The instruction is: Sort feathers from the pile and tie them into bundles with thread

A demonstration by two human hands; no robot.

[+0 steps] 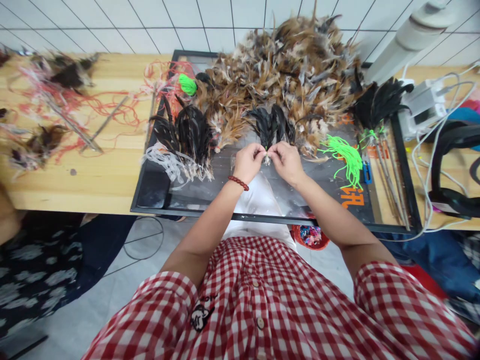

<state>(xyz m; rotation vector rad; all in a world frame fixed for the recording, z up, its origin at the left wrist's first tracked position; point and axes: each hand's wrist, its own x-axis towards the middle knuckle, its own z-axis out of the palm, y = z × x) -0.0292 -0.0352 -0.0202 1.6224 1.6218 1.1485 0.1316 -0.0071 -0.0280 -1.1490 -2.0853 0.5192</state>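
In the middle of the head view, a bunch of black feathers [270, 124] stands with its pale quill ends pointing toward me. My left hand [249, 161], with a beaded bracelet at the wrist, pinches the bunch just above the quills. From the other side my right hand [286, 161] pinches at the same spot, its fingertips almost meeting the left ones. A bit of green shows between the fingertips, too small to make out well. Further left lies another group of black feathers [192, 137], beside white strings [167, 162]. Bright green strings [347, 157] lie to the right.
A large heap of brown feathers [285, 75] fills the back of the black-framed board [225, 202]. Thin sticks [393, 175], a white charger [423, 105] and cables are at the right. Pink string [112, 107] and sticks lie left, where another person sits. A red basket [310, 237] stands below.
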